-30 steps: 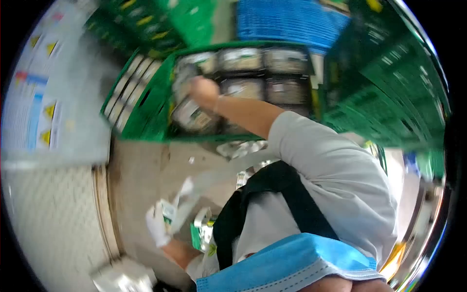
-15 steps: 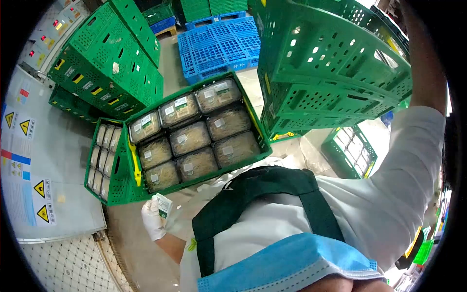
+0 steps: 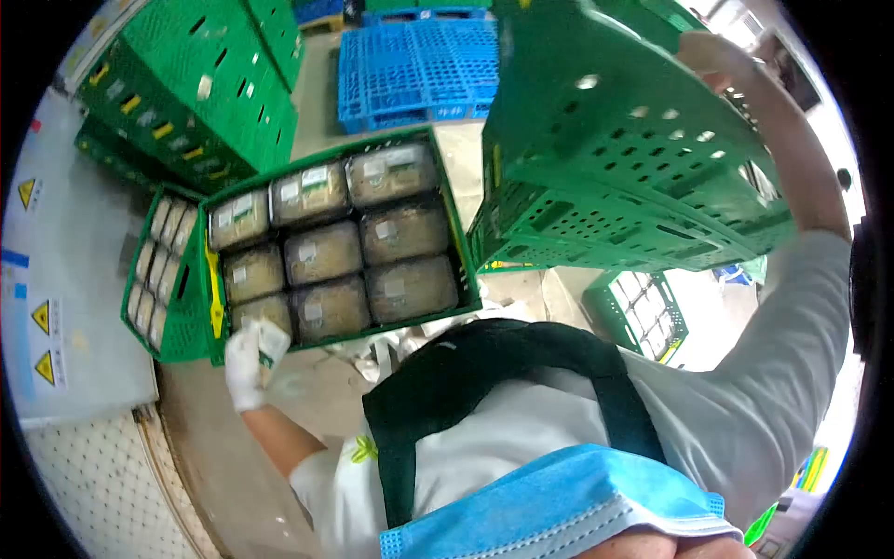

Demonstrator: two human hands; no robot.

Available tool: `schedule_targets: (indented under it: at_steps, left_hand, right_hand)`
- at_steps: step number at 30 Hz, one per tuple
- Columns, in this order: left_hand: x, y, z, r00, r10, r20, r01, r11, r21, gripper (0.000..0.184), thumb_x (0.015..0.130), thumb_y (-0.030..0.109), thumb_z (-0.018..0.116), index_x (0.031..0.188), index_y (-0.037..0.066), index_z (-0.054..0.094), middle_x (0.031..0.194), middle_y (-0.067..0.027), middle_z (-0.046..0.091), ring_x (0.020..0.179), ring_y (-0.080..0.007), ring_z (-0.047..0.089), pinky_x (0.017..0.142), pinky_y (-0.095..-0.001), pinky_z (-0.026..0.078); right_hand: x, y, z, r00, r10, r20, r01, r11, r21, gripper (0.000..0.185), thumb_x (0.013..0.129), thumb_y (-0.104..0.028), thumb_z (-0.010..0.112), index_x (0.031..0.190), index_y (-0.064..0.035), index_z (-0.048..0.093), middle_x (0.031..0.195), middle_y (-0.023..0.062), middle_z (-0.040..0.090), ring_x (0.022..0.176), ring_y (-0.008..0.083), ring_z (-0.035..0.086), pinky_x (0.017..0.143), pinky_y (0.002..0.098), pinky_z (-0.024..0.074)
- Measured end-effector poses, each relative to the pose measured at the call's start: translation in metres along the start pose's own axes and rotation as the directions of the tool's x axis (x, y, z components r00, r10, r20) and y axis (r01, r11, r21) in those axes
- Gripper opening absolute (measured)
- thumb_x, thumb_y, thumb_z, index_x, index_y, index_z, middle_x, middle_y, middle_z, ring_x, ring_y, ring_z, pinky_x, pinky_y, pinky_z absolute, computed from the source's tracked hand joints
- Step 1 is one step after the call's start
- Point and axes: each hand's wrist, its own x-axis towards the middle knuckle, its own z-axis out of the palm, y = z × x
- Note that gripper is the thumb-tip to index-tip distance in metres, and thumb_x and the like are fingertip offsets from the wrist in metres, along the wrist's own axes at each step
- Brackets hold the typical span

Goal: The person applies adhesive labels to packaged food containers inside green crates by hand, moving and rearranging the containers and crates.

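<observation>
My left hand (image 3: 246, 374), in a white glove, is closed on a small stack of printed labels (image 3: 273, 343) in front of the near-left corner of a green crate (image 3: 410, 324). Inside that crate sit several clear-lidded black trays of pale food (image 3: 323, 252); the far row carries larger printed labels, the others small white stickers. At the upper right my raised right hand (image 3: 715, 58) has its fingers bent over the top edge of a tall stack of green crates (image 3: 615, 168); its fingertips are partly hidden and blurred.
A lower crate of packs (image 3: 186, 307) adjoins on the left, before stacked green crates (image 3: 205, 93). Blue pallets (image 3: 419, 65) lie beyond. Another filled crate (image 3: 610, 312) stands right on the floor. A grey panel with warning signs (image 3: 93, 307) borders the left.
My left hand has moved up and left, toward the crate corner, still with the labels. My right hand has come into view at the crate stack's top. The whole view has shifted slightly.
</observation>
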Motion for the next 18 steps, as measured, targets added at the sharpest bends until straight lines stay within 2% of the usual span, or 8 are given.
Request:
schedule_targets:
  at_steps: [2, 7, 9, 11, 13, 14, 16, 18]
  left_hand:
    - [0.028, 0.007, -0.012, 0.999, 0.016, 0.037, -0.018, 0.999, 0.033, 0.022, 0.083, 0.023, 0.050, 0.073, 0.005, 0.057, 0.068, 0.0008, 0.053, 0.064, -0.0067, 0.046, 0.056, -0.0237, 0.038]
    - [0.138, 0.006, -0.046, 0.977, -0.159, 0.141, 0.169, 0.984, -0.060, 0.025, 0.083, 0.023, 0.041, 0.077, 0.007, 0.059, 0.068, -0.0073, 0.060, 0.056, -0.0112, 0.052, 0.053, -0.0238, 0.041]
    - [0.176, 0.006, -0.051, 0.919, -0.388, 0.071, 0.379, 0.919, 0.113, 0.022, 0.082, 0.026, 0.045, 0.085, 0.009, 0.059, 0.074, -0.0069, 0.062, 0.046, -0.0062, 0.046, 0.041, -0.0185, 0.037]
    - [0.203, -0.012, -0.046, 0.915, -0.356, 0.189, 0.387, 0.908, -0.161, 0.030, 0.082, 0.029, 0.044, 0.099, 0.005, 0.051, 0.073, -0.0129, 0.061, 0.035, -0.0057, 0.037, 0.031, -0.0157, 0.028]
    - [0.228, -0.023, -0.034, 0.892, -0.397, 0.216, 0.451, 0.804, -0.387, 0.050, 0.081, 0.036, 0.045, 0.116, 0.002, 0.034, 0.071, -0.0180, 0.059, 0.029, -0.0053, 0.033, 0.026, -0.0133, 0.023]
    - [0.211, 0.004, -0.020, 0.884, -0.379, 0.272, 0.463, 0.784, -0.412, 0.069, 0.079, 0.042, 0.050, 0.125, 0.001, 0.019, 0.069, -0.0213, 0.058, 0.027, -0.0059, 0.032, 0.026, -0.0138, 0.024]
    - [0.258, -0.033, -0.026, 0.893, -0.234, 0.384, 0.424, 0.722, -0.547, 0.072, 0.074, 0.045, 0.056, 0.124, 0.003, 0.025, 0.072, -0.0208, 0.058, 0.030, -0.0062, 0.037, 0.026, -0.0148, 0.027]
    - [0.271, -0.034, -0.019, 0.843, -0.426, 0.329, 0.537, 0.699, -0.471, 0.050, 0.076, 0.044, 0.053, 0.115, 0.016, 0.043, 0.079, -0.0207, 0.058, 0.031, -0.0066, 0.037, 0.027, -0.0170, 0.027]
  right_hand:
    - [-0.008, 0.008, -0.036, 0.981, -0.124, -0.152, 0.178, 0.891, 0.418, 0.036, 0.080, -0.028, 0.049, 0.100, 0.0018, 0.051, 0.080, 0.0115, 0.058, 0.061, 0.0228, 0.059, 0.050, 0.0364, 0.0513]
    - [-0.120, -0.273, 0.051, 0.631, -0.566, -0.530, 0.775, 0.438, 0.455, 0.033, 0.082, -0.027, 0.045, 0.103, -0.0010, 0.050, 0.086, 0.0158, 0.057, 0.073, 0.0223, 0.057, 0.068, 0.0321, 0.0484]
    - [-0.078, -0.345, 0.112, 0.594, -0.641, -0.486, 0.787, 0.589, 0.184, 0.027, 0.081, -0.027, 0.047, 0.090, -0.0031, 0.056, 0.074, 0.0132, 0.058, 0.065, 0.0220, 0.057, 0.059, 0.0324, 0.0463]
    - [0.017, -0.405, 0.177, 0.510, -0.728, -0.457, 0.826, 0.564, 0.023, 0.026, 0.081, -0.026, 0.047, 0.084, -0.0020, 0.056, 0.069, 0.0136, 0.057, 0.059, 0.0260, 0.055, 0.055, 0.0352, 0.0441]
    - [0.143, -0.448, 0.242, 0.656, -0.573, -0.490, 0.710, 0.690, 0.143, 0.024, 0.080, -0.022, 0.046, 0.084, -0.0010, 0.056, 0.072, 0.0156, 0.057, 0.064, 0.0314, 0.056, 0.058, 0.0380, 0.0450]
    - [0.179, -0.462, 0.254, 0.716, -0.674, -0.181, 0.548, 0.703, -0.453, 0.030, 0.081, -0.027, 0.044, 0.085, -0.0008, 0.059, 0.073, 0.0174, 0.058, 0.068, 0.0328, 0.056, 0.063, 0.0401, 0.0461]
    - [0.233, -0.464, 0.302, 0.884, -0.391, -0.256, 0.406, 0.914, 0.004, 0.042, 0.084, -0.040, 0.038, 0.083, -0.0052, 0.061, 0.081, 0.0145, 0.060, 0.077, 0.0312, 0.057, 0.071, 0.0428, 0.0452]
    - [0.234, -0.474, 0.311, 0.912, -0.334, -0.239, 0.326, 0.943, -0.073, 0.043, 0.083, -0.042, 0.038, 0.092, -0.0042, 0.057, 0.090, 0.0141, 0.059, 0.083, 0.0308, 0.055, 0.072, 0.0416, 0.0449]
